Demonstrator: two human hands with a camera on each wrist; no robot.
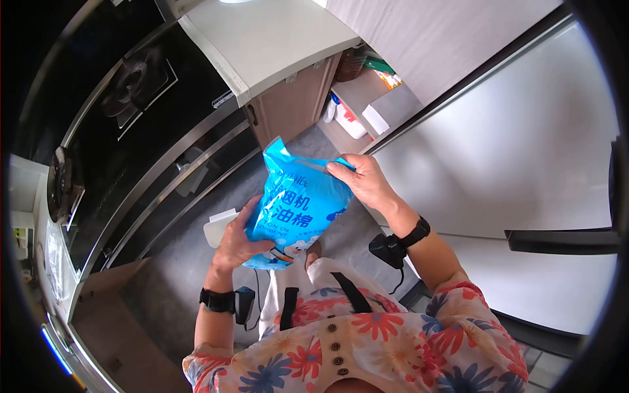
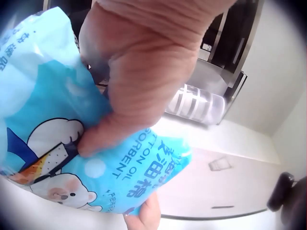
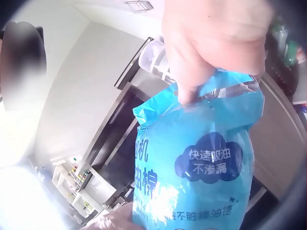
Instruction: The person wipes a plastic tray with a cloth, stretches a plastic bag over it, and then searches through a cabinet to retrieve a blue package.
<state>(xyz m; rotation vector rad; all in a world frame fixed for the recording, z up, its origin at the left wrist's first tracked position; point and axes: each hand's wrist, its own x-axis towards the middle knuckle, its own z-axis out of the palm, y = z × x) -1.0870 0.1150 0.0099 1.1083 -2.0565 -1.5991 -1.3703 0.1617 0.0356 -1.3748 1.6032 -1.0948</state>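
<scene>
Between the two hands is a bright blue plastic bag (image 1: 298, 203) of cotton oil absorbent, with dark blue lettering and a cartoon white bear. My left hand (image 1: 236, 241) grips its lower left side, the thumb (image 2: 98, 136) lying across the printed front near the bear. My right hand (image 1: 368, 178) pinches the top edge at the upper right corner, thumb in front. In the right wrist view the bag's top (image 3: 225, 88) is creased beneath the right hand's fingers. The fingers behind the bag are hidden.
At the left is a black stove top (image 1: 141, 85) beside a pale countertop (image 1: 268, 39). A large white-grey door with a dark handle (image 1: 557, 241) stands at the right. Low shelves (image 1: 370, 98) ahead hold several packages. A white bin-like object (image 1: 220, 227) sits on the grey floor.
</scene>
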